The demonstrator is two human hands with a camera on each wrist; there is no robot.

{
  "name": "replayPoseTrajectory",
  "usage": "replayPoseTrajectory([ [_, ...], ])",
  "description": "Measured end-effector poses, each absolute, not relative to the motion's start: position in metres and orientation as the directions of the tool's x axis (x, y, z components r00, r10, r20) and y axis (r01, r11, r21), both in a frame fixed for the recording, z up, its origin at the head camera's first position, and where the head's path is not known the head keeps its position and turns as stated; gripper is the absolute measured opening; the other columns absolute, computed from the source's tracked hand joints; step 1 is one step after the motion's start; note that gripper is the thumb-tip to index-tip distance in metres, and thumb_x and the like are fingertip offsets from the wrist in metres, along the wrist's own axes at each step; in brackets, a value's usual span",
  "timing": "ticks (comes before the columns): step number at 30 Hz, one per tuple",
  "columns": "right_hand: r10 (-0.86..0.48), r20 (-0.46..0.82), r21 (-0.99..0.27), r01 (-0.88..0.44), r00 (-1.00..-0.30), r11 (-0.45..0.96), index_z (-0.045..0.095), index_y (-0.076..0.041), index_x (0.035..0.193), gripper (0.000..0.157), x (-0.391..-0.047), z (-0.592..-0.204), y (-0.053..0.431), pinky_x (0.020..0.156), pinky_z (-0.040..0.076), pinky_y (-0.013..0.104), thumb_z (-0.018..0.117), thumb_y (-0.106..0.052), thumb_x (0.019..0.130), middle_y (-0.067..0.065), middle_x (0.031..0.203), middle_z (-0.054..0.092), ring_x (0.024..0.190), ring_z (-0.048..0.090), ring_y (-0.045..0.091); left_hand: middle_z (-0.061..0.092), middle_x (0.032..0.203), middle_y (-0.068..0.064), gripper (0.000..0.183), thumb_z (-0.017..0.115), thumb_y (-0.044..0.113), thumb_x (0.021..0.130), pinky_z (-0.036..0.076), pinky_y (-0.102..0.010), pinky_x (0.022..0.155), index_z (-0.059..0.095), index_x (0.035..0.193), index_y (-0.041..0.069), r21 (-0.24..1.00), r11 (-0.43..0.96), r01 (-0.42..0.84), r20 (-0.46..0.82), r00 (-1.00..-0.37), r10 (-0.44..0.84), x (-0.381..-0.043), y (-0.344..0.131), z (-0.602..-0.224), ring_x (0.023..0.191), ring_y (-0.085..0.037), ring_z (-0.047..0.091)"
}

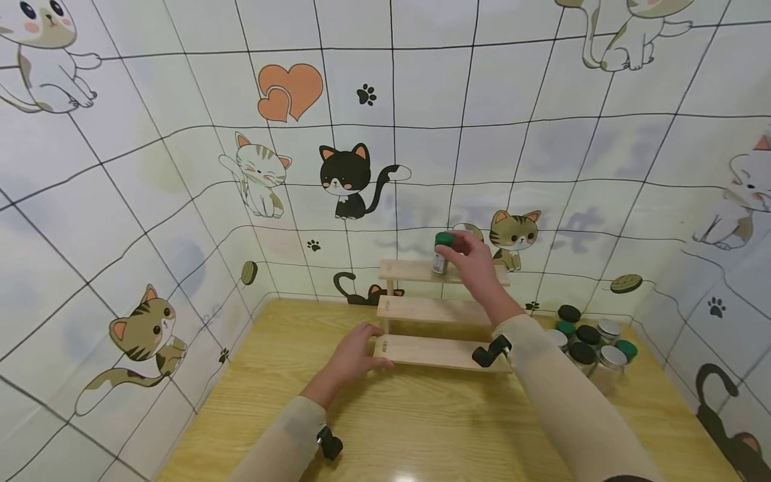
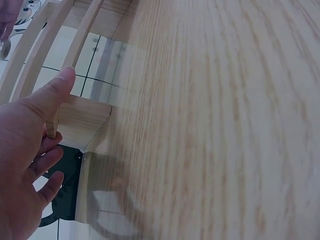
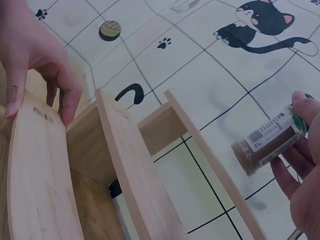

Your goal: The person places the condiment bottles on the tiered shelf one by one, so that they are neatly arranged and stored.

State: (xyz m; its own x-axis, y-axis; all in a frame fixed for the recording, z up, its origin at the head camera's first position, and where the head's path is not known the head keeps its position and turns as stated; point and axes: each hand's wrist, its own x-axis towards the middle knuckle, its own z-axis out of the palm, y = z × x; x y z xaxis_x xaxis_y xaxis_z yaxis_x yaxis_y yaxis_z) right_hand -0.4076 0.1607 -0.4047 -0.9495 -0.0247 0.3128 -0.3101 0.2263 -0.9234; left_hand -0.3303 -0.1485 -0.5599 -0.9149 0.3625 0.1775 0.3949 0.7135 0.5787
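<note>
A three-tier wooden step rack (image 1: 436,353) stands on the table against the back wall. My left hand (image 1: 351,356) grips the left end of its lowest board, thumb at the front edge and fingers behind, as the left wrist view shows. With my right hand (image 1: 477,266) I hold a small spice jar (image 3: 267,144) by its green lid (image 1: 444,238). Brown contents and a white printed label show through its clear wall. The jar is upright at the top board (image 1: 403,270), left of that board's middle; in the right wrist view it hangs beside the board's edge.
Several jars with black, green and silver lids (image 1: 612,356) stand grouped on the table right of the rack. The wood-grain table (image 1: 421,428) meets walls (image 1: 434,87) covered in a cat-print grid sheet at the back and both sides.
</note>
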Motion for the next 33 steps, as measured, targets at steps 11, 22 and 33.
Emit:
replayPoseTrajectory([
  [11,-0.112,0.310,-0.930,-0.326,-0.944,0.169,0.068,-0.010,0.146,0.052,-0.428,-0.401,0.138,0.107,0.057,0.046,0.085,-0.031,0.102,0.014,0.134,0.068,0.125,0.066,0.030,0.066,0.141,-0.007,0.077,0.096,0.047,0.085,0.050,-0.053,0.117,0.067,0.145,0.007,0.567,0.715,0.409,0.185,-0.909,0.373,-0.330,-0.148,-0.560,0.137,-0.033,0.061],
  [22,-0.138,0.299,-0.937,-0.317,-0.944,0.145,0.068,-0.008,0.145,0.048,-0.441,-0.404,0.109,0.107,0.057,0.045,0.083,-0.025,0.103,0.013,0.132,0.070,0.124,0.067,0.030,0.065,0.143,-0.005,0.078,0.096,0.047,0.085,0.048,-0.050,0.119,0.066,0.147,0.011,0.578,0.723,0.378,0.169,-0.922,0.347,-0.332,-0.149,-0.564,0.139,-0.030,0.060],
  [33,-0.123,0.297,-0.931,-0.316,-0.947,0.183,0.068,-0.014,0.144,0.045,-0.443,-0.410,0.089,0.105,0.054,0.055,0.082,-0.029,0.104,0.010,0.126,0.068,0.122,0.064,0.031,0.064,0.141,-0.008,0.079,0.095,0.046,0.087,0.050,-0.053,0.117,0.065,0.147,0.005,0.589,0.700,0.405,0.180,-0.909,0.375,-0.326,-0.148,-0.555,0.137,-0.034,0.060],
])
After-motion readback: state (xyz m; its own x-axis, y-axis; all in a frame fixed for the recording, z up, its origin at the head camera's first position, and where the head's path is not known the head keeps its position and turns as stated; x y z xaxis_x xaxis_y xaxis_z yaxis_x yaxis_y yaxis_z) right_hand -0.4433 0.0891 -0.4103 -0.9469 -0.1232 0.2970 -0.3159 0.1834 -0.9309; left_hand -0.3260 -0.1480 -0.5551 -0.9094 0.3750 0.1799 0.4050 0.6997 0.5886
